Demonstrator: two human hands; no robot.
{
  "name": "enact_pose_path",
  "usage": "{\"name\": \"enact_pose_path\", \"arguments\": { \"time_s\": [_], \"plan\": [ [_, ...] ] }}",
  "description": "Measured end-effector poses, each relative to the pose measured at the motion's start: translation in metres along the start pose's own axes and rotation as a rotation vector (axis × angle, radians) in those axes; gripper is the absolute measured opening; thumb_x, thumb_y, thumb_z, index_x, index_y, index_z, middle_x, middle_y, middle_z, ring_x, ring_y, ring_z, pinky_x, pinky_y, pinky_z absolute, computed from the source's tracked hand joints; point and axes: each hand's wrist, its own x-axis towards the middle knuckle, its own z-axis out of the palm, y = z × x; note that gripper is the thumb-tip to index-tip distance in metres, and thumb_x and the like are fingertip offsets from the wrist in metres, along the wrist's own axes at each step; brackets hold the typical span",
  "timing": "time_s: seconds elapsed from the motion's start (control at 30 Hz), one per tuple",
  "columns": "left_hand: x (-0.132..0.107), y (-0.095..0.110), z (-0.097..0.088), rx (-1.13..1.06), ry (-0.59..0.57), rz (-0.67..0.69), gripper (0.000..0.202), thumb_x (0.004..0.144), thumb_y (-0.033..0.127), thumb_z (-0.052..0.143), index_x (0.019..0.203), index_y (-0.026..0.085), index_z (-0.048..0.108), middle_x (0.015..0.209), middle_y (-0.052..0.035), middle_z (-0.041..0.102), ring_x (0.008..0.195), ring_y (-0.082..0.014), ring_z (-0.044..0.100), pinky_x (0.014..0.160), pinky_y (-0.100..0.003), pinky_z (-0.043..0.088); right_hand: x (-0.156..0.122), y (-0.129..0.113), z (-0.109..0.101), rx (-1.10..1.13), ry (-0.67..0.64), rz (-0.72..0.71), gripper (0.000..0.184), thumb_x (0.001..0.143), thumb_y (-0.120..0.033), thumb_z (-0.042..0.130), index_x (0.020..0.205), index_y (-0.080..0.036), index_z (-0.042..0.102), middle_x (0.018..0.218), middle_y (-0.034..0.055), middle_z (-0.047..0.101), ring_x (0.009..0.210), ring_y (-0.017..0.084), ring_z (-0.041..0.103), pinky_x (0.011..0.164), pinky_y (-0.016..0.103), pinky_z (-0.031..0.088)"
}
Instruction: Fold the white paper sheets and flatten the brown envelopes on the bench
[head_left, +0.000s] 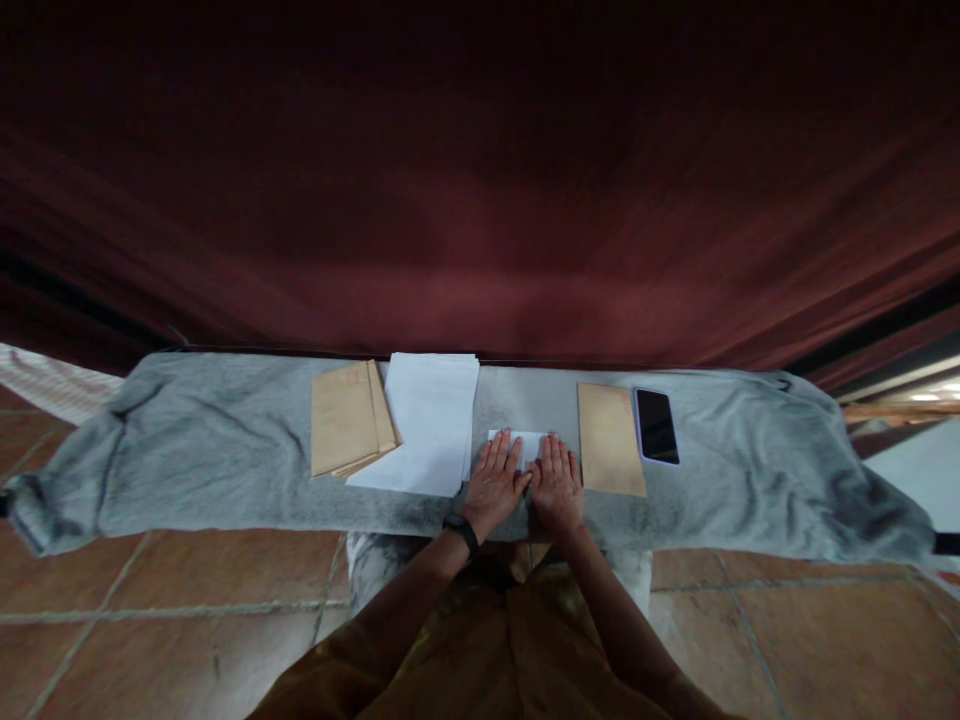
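Both my hands lie flat, side by side, on a small folded white paper [525, 441] at the middle of a table covered with a grey cloth [225, 460]. My left hand [496, 480], with a black watch on its wrist, has its fingers stretched out over the paper's left part. My right hand [557, 482] presses the right part, fingers flat and together. Only the far edge of the paper shows beyond my fingertips.
Left of my hands lies a stack of white sheets [427, 420], and further left several brown envelopes [349, 418]. To the right lie a single brown envelope [609, 438] and a dark phone [656, 425]. A dark red curtain [480, 200] hangs behind. Tiled floor [150, 620] lies below.
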Motion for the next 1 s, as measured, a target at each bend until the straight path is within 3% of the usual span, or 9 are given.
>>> {"name": "enact_pose_path", "arguments": {
  "time_s": [0.33, 0.67, 0.9, 1.0],
  "plan": [
    [0.0, 0.002, 0.001, -0.003, -0.014, 0.011, 0.066, 0.101, 0.047, 0.037, 0.156, 0.011, 0.025, 0.164, -0.0188, 0.027, 0.154, -0.028, 0.018, 0.125, -0.05, 0.019, -0.006, 0.006, -0.001, 0.019, 0.014, -0.005, 0.058, 0.105, -0.032, 0.031, 0.158, -0.008, 0.027, 0.157, 0.0208, 0.039, 0.144, 0.031, 0.037, 0.116, 0.051, 0.028],
    [0.001, 0.003, 0.001, 0.011, -0.035, 0.007, 0.068, 0.1, 0.044, 0.038, 0.156, 0.01, 0.024, 0.165, -0.019, 0.024, 0.154, -0.0298, 0.017, 0.124, -0.051, 0.019, -0.001, 0.002, -0.004, 0.043, -0.013, 0.047, 0.055, 0.105, -0.03, 0.031, 0.153, -0.003, 0.035, 0.155, 0.0226, 0.042, 0.144, 0.032, 0.037, 0.115, 0.052, 0.029],
    [0.002, 0.005, 0.005, 0.038, -0.063, 0.007, 0.064, 0.096, 0.024, 0.036, 0.157, 0.009, 0.024, 0.166, -0.0162, 0.023, 0.154, -0.0285, 0.016, 0.126, -0.05, 0.017, 0.015, -0.012, -0.007, 0.238, -0.132, -0.137, 0.054, 0.106, -0.034, 0.025, 0.152, -0.008, 0.04, 0.156, 0.0164, 0.042, 0.148, 0.024, 0.032, 0.119, 0.046, 0.028],
    [0.003, 0.007, 0.004, 0.075, -0.073, 0.004, 0.063, 0.096, 0.023, 0.037, 0.156, 0.007, 0.027, 0.165, -0.0172, 0.025, 0.154, -0.0292, 0.018, 0.126, -0.049, 0.018, 0.016, -0.016, -0.006, 0.255, -0.152, -0.157, 0.054, 0.107, -0.034, 0.025, 0.152, -0.008, 0.04, 0.155, 0.0165, 0.044, 0.148, 0.023, 0.031, 0.121, 0.046, 0.026]
  ]
}}
